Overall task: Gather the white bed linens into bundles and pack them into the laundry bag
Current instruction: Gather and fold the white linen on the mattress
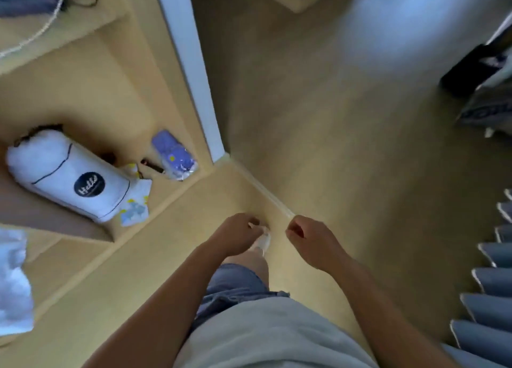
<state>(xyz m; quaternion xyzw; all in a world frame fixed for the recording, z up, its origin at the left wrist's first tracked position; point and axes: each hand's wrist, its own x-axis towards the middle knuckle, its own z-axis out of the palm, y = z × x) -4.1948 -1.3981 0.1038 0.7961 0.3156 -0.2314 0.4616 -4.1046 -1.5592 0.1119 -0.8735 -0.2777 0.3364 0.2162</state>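
so, both hands are out in front of the body with nothing in them: the left hand point(238, 233) and the right hand point(310, 237) have their fingers loosely curled, near each other but apart. the pale shape just past the left fingers looks like the person's foot point(263, 240) on the tan floor point(318, 118), not something held. further out to the left is a wooden shelf unit point(91, 96), with a white cushion point(69, 176) bearing a dark round label and a patterned pouch point(174, 154) near it. the white linen point(12, 282) shows only as a crumpled mass at the far left edge, well apart from both hands. the laundry bag cannot be picked out for certain. judging by its folds, the linen should be soft, light and floppy, bulky rather than heavy, and apt to trail or slip loose. scooping it from underneath with both arms and bunching the loose edges inward seems the surest hold.
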